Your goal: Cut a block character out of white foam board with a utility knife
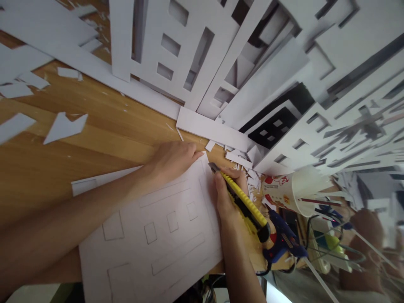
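A white sheet of board (176, 256) with pencilled rectangles lies on the wooden table and overhangs its front edge. My left hand (176, 158) presses on the far edge of the sheet, with its fingertips near the far right corner. My right hand (229, 189) is wrapped around a yellow and black utility knife (244, 198) at the right edge of the sheet. The knife's dark tip points up and left, close to that corner. Whether the blade touches the board, I cannot tell.
White model walls (176, 54) with cut-out windows stand along the back. Offcuts (66, 126) lie on the wooden table (104, 155). At the right are a paper cup (284, 189), a blue glue gun (282, 235) and cables. Another person (362, 252) is at far right.
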A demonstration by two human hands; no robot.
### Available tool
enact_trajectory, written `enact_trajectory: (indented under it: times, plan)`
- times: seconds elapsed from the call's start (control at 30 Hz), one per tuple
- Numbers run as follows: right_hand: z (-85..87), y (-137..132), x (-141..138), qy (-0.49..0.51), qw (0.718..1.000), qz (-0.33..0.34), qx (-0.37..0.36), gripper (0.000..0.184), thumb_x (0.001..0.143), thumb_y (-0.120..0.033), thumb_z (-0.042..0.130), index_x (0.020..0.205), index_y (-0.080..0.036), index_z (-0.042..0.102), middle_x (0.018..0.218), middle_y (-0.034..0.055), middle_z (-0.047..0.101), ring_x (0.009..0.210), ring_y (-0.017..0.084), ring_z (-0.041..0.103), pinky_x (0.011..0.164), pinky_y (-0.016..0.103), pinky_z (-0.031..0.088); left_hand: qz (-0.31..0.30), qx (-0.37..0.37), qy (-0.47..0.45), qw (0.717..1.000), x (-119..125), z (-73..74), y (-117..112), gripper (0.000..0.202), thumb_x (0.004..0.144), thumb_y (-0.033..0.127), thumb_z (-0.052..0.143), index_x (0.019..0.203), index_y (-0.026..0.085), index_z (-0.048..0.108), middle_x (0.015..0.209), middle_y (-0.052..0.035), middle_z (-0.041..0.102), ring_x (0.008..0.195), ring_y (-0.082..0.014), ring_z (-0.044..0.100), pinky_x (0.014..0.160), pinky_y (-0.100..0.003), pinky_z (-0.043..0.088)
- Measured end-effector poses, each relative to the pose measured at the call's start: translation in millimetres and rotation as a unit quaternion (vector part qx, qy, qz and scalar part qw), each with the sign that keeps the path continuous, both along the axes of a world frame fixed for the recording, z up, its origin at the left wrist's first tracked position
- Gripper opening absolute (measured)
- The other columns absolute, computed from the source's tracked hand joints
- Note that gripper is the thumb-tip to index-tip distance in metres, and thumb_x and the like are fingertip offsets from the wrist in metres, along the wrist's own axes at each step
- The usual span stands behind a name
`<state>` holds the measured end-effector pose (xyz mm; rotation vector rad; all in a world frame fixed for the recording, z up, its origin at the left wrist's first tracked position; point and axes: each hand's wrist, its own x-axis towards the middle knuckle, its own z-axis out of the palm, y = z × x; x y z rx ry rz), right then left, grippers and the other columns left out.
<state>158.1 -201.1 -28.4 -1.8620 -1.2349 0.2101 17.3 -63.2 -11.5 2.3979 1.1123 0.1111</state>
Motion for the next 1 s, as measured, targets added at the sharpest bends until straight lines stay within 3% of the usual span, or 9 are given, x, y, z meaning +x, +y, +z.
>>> enact_trajectory:
  times: [0.17,0.33,0.73,1.0]
  plan:
    - [0.7,8.2,-0.2,0.028,0.999,0.02,-0.018,0.025,0.091,-0.05,0.063,0.102,-0.029,0.068,0.086,0.0018,0.072,0.088,0.023,0.069,0.078,0.04,0.055,0.002,0.022,-0.021,1.0,0.1,-6.1,0.9,0.055,0.104,0.055,0.034,0.099,0.017,0.073,0.084,-0.0122,0.074,0.081,-0.027,0.069,0.067,-0.034,0.043]
    - [1.2,11.8,0.0,0.047,0.998,0.017,-0.025,0.026,0.09,-0.052,0.064,0.101,-0.029,0.07,0.087,0.002,0.073,0.086,0.024,0.068,0.075,0.04,0.055,-0.002,0.022,-0.025,0.999,0.4,-6.8,0.8,0.054,0.104,0.054,0.035,0.1,0.016,0.073,0.084,-0.013,0.074,0.08,-0.0271,0.069,0.067,-0.034,0.043]
    - [4.7,15.2,-2.5,-0.012,0.999,0.034,-0.009,0.016,0.089,-0.043,0.067,0.092,-0.028,0.069,0.085,-0.0005,0.074,0.078,0.02,0.068,0.08,0.041,0.052,-0.003,0.022,-0.026,0.999,0.6,-6.4,0.2,0.056,0.105,0.054,0.033,0.099,0.015,0.072,0.087,-0.0134,0.075,0.084,-0.0265,0.07,0.068,-0.033,0.044]
    - [5.6,12.5,-0.1,-0.015,0.999,0.048,-0.007,0.01,0.087,-0.038,0.067,0.085,-0.028,0.067,0.076,-0.0019,0.068,0.072,0.02,0.064,0.073,0.039,0.05,0.014,0.008,-0.005,1.0,1.2,1.6,-2.0,0.052,0.105,0.052,0.036,0.101,0.013,0.072,0.089,-0.0146,0.075,0.087,-0.0282,0.07,0.07,-0.034,0.045]
